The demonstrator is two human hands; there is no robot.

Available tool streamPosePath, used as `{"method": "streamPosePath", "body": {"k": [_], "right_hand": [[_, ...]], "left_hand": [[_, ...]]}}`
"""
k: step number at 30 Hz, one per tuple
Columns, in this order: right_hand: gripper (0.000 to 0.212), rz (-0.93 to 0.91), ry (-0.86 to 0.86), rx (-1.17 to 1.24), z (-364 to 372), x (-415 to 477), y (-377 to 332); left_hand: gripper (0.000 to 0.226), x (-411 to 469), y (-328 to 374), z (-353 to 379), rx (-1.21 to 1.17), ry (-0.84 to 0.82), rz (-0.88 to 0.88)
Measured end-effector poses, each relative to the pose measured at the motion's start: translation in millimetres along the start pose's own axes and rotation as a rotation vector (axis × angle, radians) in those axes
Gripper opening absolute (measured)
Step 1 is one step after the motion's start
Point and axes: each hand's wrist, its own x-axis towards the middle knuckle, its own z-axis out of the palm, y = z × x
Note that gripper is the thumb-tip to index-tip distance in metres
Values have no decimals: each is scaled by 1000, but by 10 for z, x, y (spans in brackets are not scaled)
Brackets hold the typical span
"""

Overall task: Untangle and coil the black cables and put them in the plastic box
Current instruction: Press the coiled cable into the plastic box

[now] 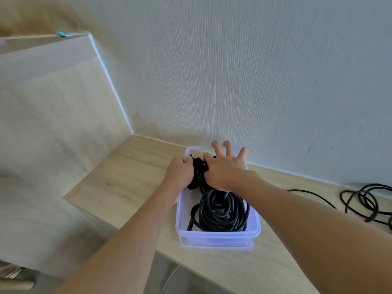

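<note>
My left hand [179, 173] grips rubbery black cables [198, 169], fingers curled; my right hand [224, 169] spreads its fingers over the clear rectangular box [216, 235]

Black cables going into a clear plastic box [218, 232]

The box is see-through, rectangular and lidless, and stands upright on the tabletop [127, 187] under both hands. A coiled cable [223, 213], wound in neat round loops, lies flat in the near end, just below the right hand [222, 168]. A cable bundle [198, 171], tightly bunched, sits in the far end between the left hand [180, 171], curled round it, and the right hand's spread fingers. A loose cable [360, 199] sprawls in slack loops well to the right of that hand.
</note>
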Motion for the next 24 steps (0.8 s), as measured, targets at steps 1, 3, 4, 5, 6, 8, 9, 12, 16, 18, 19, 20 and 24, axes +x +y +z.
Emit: {"method": "streamPosePath", "body": {"k": [1, 3, 4, 5, 6, 8, 9, 12, 16, 18, 19, 20, 24], "right_hand": [[43, 1, 1, 2, 0, 2, 2], [44, 2, -7, -6, 3, 6, 1], [44, 5, -10, -8, 7, 9, 0], [45, 5, -13, -9, 13, 6, -3], [44, 4, -13, -8, 18, 4, -4], [43, 7, -4, 21, -14, -17, -2], [44, 12, -2, 70, -51, -42, -9], [53, 49, 69, 297, -263, -140, 14], [41, 67, 230, 564, -564, -401, 38], [32, 151, 314, 768, -638, -644, 149], [28, 200, 350, 887, -648, -788, 224], [26, 250, 388, 990, -657, -967, 333], [28, 430, 478, 1233, -558, -1809, 767]], "left_hand": [[29, -6, -12, -1, -22, 1, 4], [21, -8, -19, 10, -72, 13, -7], [19, 5, -6, 15, -71, 21, -12], [18, 33, -6, 22, -46, 33, -9], [19, 67, -14, 22, 10, 41, 5], [23, 101, -1, 25, 136, 55, 43], [24, 90, -2, 24, 191, 61, 44], [27, -43, 145, 17, 410, 214, 40], [26, -332, 653, 88, 366, 416, 392], [27, -551, 907, 221, 233, 363, 493], [28, -695, 1004, 295, 163, 314, 520], [28, -865, 1098, 385, 97, 263, 553], [33, -1475, 1161, 821, -43, 14, 602]]}}
